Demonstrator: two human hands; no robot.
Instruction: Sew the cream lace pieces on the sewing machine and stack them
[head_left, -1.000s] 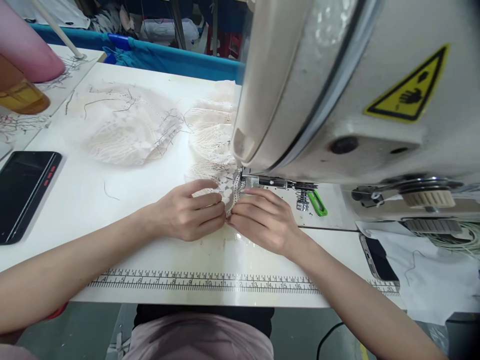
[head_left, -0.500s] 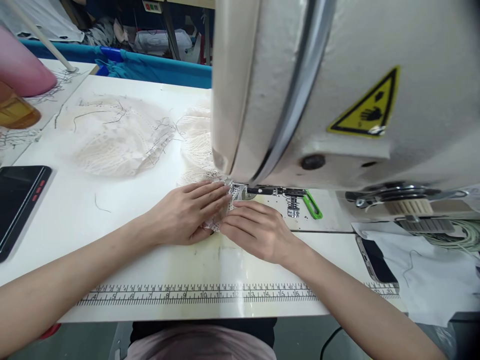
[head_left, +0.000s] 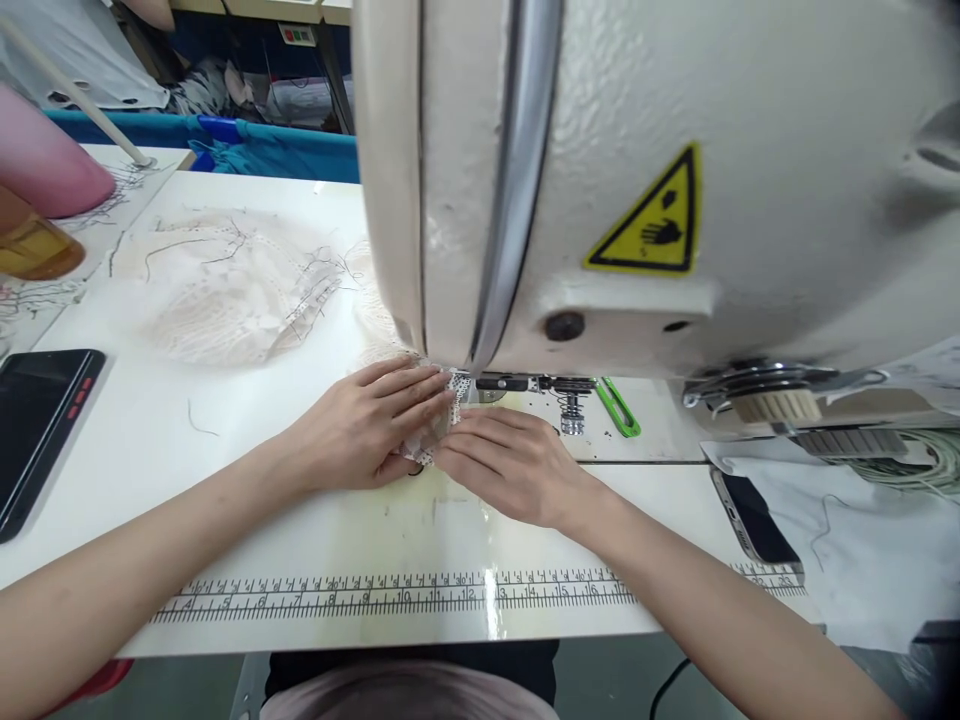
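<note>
A piece of cream lace fabric (head_left: 429,437) lies under the head of a sewing machine (head_left: 465,180), its border running towards the presser foot area. My left hand (head_left: 375,420) rests flat on the lace from the left, fingers stretched out side by side. From the right, my right hand (head_left: 510,460) grips the lace edge with its fingers pressed together; its thumb is hidden. The fingertips of both hands are close together, just in front of the needle area. The machine head hides the needle and part of the fabric behind it.
More cream lace (head_left: 232,290) with loose dark threads lies at the left. A black phone (head_left: 45,430) sits at the left edge, another phone (head_left: 756,520) at the right. Thread snips with a green handle (head_left: 619,408) lie beside the presser parts. A printed ruler (head_left: 405,595) runs along the front edge.
The view has shifted a little, so the machine head appears further left. Both hands keep nearly the same pose on the lace.
</note>
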